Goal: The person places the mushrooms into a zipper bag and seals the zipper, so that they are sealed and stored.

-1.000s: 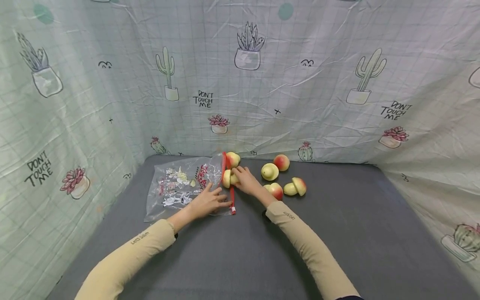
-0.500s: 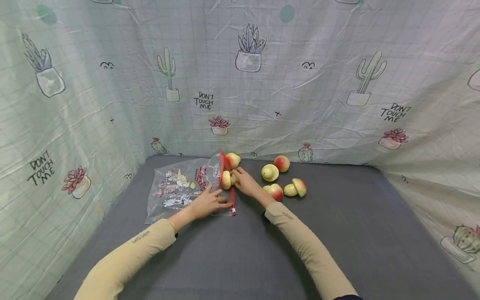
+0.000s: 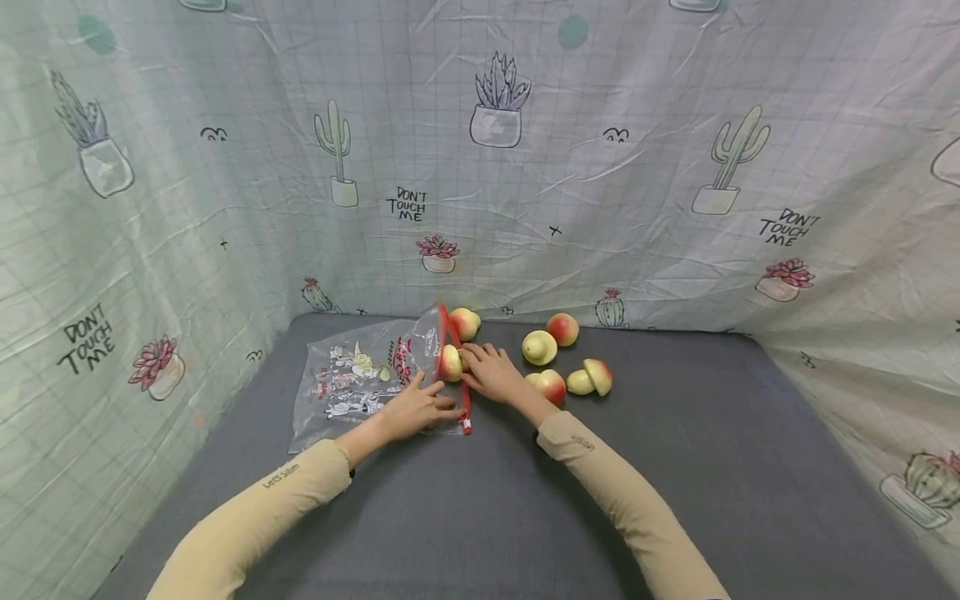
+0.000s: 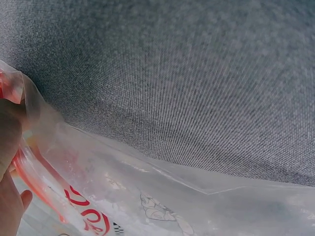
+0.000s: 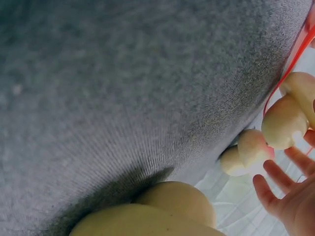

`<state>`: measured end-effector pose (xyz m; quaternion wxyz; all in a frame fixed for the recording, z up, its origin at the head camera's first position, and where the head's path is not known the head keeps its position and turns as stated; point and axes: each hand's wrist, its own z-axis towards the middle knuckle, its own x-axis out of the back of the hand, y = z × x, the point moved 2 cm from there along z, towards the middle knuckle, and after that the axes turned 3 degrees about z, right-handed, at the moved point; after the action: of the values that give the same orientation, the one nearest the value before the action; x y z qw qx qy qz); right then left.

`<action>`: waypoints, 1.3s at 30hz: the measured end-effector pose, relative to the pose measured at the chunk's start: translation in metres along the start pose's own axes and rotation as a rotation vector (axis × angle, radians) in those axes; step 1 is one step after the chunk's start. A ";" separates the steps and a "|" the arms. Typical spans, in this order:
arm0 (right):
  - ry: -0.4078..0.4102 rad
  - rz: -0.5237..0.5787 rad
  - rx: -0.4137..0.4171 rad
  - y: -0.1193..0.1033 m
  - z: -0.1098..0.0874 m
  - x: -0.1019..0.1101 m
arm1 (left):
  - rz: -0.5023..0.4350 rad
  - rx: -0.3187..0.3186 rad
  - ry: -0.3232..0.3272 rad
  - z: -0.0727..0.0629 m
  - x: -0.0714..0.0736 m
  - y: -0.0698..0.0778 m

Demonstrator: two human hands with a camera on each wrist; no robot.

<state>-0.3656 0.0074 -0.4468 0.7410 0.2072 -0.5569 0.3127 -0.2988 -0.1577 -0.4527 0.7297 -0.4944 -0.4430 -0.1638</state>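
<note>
A clear plastic zip bag [image 3: 315,408] with printed figures and a red-edged mouth lies on the grey table, its mouth facing right. My left hand [image 3: 415,410] holds the bag near its mouth, the thumb [image 4: 7,132] beside the red edge in the left wrist view. Just within the mouth, a toy mushroom [image 3: 451,364] with a red-and-yellow cap enters cap first. My right hand [image 3: 495,375] pinches that mushroom by its stem end, the other fingers [image 5: 279,177] spread in the right wrist view. Behind the bag's mouth sits another toy mushroom [image 3: 467,323].
To the right of my right hand lie several more toy mushrooms, among them a yellow one [image 3: 539,347], a red-capped one [image 3: 562,329] and one on its side [image 3: 592,377]. Another mushroom [image 3: 552,387] rests by the right wrist. A cactus-print curtain [image 3: 480,192] borders the table.
The mushroom in my right hand has gone slightly left, further into the bag's mouth. The right hand now lies flatter over the stem. My left hand has barely moved.
</note>
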 end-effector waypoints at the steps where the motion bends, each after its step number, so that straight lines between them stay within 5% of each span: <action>1: 0.004 -0.004 -0.004 0.000 -0.001 0.000 | 0.002 0.000 0.000 0.000 0.000 0.000; 20: -0.086 0.059 -0.026 -0.002 -0.004 0.000 | 0.042 -0.023 -0.017 -0.002 0.000 0.001; 39: -0.095 -0.124 0.012 -0.007 -0.003 -0.008 | 0.036 -0.018 -0.021 -0.003 0.001 0.002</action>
<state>-0.3599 0.0024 -0.4550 0.7306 0.2603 -0.5756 0.2591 -0.2948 -0.1591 -0.4534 0.7234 -0.5106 -0.4400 -0.1497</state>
